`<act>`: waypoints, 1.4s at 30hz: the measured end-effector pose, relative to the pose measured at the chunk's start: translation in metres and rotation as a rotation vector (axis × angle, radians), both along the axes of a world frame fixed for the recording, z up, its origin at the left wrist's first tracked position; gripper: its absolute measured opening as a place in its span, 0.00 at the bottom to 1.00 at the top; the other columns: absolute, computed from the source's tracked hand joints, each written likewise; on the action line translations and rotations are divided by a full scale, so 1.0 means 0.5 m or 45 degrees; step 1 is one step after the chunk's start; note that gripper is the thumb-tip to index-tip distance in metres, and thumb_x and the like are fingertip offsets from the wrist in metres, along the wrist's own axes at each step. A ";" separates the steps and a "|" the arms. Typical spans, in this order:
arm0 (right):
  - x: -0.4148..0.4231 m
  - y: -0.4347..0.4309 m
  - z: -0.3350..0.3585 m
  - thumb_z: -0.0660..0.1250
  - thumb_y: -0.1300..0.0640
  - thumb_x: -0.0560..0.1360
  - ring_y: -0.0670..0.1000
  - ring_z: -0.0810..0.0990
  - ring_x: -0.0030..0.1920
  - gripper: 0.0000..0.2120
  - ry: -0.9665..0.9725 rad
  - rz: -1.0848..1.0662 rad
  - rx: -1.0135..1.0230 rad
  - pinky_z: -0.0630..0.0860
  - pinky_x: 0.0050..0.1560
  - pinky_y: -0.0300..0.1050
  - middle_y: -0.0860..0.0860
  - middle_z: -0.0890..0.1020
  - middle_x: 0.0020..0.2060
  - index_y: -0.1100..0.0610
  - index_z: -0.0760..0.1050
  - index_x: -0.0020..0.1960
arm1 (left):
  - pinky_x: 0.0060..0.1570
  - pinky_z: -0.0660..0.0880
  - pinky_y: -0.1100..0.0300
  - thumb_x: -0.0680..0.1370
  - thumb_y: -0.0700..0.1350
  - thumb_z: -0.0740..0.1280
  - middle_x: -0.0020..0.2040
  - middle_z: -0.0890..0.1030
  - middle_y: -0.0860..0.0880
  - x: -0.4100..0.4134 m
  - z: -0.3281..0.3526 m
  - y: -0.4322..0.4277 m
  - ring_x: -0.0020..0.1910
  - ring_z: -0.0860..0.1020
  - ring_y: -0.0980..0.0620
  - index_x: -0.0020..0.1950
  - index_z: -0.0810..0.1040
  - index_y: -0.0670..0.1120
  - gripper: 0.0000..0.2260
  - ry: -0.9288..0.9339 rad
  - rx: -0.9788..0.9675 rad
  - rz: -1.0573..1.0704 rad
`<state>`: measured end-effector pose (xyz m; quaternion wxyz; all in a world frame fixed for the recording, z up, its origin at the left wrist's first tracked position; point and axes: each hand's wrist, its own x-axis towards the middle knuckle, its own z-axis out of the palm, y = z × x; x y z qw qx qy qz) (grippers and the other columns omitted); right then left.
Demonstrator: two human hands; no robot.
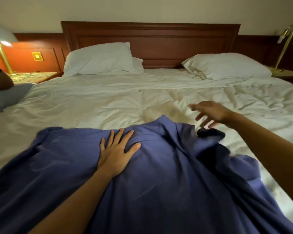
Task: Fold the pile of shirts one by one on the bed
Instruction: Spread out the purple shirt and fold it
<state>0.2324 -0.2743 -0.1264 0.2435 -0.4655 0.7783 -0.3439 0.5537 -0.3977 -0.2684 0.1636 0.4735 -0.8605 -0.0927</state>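
**Laying the blue shirt flat, no fold made yet**

At the far left edge of the bed we see a pale bluish cloth; we cannot tell whether it belongs to the pile. Moving in, our left hand lies flat on the blue shirt, fingers straight and spread, pressing the fabric onto the near part of the mattress. The shirt fills the foreground, smooth on its left side and rucked into ridges on its right. Further right, a dark piece of cloth shows at the shirt's upper right edge, too blurred to say whether it is part of this shirt or another garment. Just above it our right hand hovers over the sheet, fingers loose and apart, holding nothing.

We judge this to be the laying-out step: the shirt is down but unfolded. The next move calls for the right hand to come down on the bunched right side and draw it out smooth while the left pins the cloth.
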 end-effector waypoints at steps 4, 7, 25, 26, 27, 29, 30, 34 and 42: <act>0.096 -0.057 -0.019 0.66 0.27 0.68 0.52 0.77 0.60 0.34 0.391 0.336 0.466 0.74 0.61 0.50 0.48 0.78 0.60 0.47 0.74 0.66 | 0.76 0.39 0.43 0.69 0.77 0.36 0.81 0.46 0.61 0.002 -0.007 -0.003 0.80 0.42 0.53 0.77 0.44 0.71 0.36 0.014 -0.034 -0.007; 0.128 -0.054 -0.044 0.74 0.37 0.68 0.54 0.80 0.53 0.24 0.741 0.466 0.492 0.77 0.57 0.52 0.50 0.81 0.52 0.51 0.76 0.55 | 0.77 0.39 0.43 0.69 0.77 0.36 0.81 0.46 0.60 0.002 -0.008 -0.005 0.81 0.42 0.53 0.77 0.44 0.70 0.37 0.007 -0.045 -0.007; 0.098 -0.189 -0.024 0.66 0.49 0.76 0.63 0.64 0.68 0.27 1.180 -0.246 -0.137 0.61 0.65 0.58 0.60 0.63 0.71 0.49 0.63 0.73 | 0.76 0.38 0.42 0.68 0.79 0.34 0.82 0.42 0.59 0.000 -0.023 -0.011 0.80 0.40 0.54 0.75 0.40 0.74 0.35 0.078 -0.031 -0.001; 0.098 -0.186 -0.051 0.65 0.43 0.76 0.64 0.63 0.69 0.32 1.123 -0.211 0.000 0.61 0.66 0.59 0.60 0.59 0.74 0.45 0.58 0.76 | 0.76 0.38 0.42 0.68 0.79 0.34 0.82 0.42 0.58 0.000 -0.022 -0.010 0.80 0.40 0.54 0.75 0.40 0.73 0.35 0.079 -0.040 -0.002; 0.093 -0.180 -0.074 0.65 0.39 0.75 0.64 0.62 0.71 0.36 1.075 -0.187 0.123 0.61 0.67 0.60 0.60 0.56 0.76 0.43 0.53 0.78 | 0.76 0.38 0.42 0.68 0.79 0.34 0.82 0.42 0.58 0.000 -0.020 -0.009 0.80 0.40 0.54 0.75 0.41 0.73 0.35 0.077 -0.046 -0.002; 0.069 -0.162 -0.102 0.66 0.37 0.75 0.66 0.62 0.71 0.39 0.962 -0.258 0.236 0.62 0.68 0.61 0.61 0.58 0.76 0.44 0.51 0.79 | 0.76 0.39 0.42 0.69 0.78 0.35 0.82 0.42 0.57 0.000 -0.018 -0.007 0.80 0.40 0.54 0.76 0.41 0.72 0.35 0.075 -0.053 0.000; 0.054 -0.154 -0.111 0.66 0.38 0.75 0.65 0.64 0.70 0.38 0.966 -0.310 0.225 0.63 0.67 0.61 0.61 0.61 0.74 0.46 0.53 0.79 | 0.76 0.39 0.42 0.69 0.77 0.36 0.82 0.42 0.57 0.000 -0.018 -0.007 0.80 0.41 0.53 0.76 0.41 0.72 0.35 0.076 -0.058 0.002; 0.049 -0.177 -0.093 0.63 0.43 0.79 0.63 0.72 0.63 0.26 1.084 -0.119 -0.006 0.71 0.62 0.57 0.59 0.71 0.65 0.50 0.66 0.74 | 0.77 0.39 0.42 0.70 0.77 0.36 0.82 0.43 0.56 -0.001 -0.022 -0.009 0.80 0.41 0.53 0.77 0.42 0.71 0.35 0.065 -0.073 0.009; 0.159 -0.291 -0.098 0.62 0.51 0.79 0.60 0.65 0.74 0.24 1.237 -0.054 0.464 0.63 0.71 0.51 0.59 0.68 0.73 0.58 0.68 0.73 | 0.76 0.39 0.42 0.70 0.77 0.37 0.82 0.44 0.57 -0.001 -0.019 -0.006 0.80 0.41 0.53 0.78 0.45 0.70 0.36 0.062 -0.055 -0.003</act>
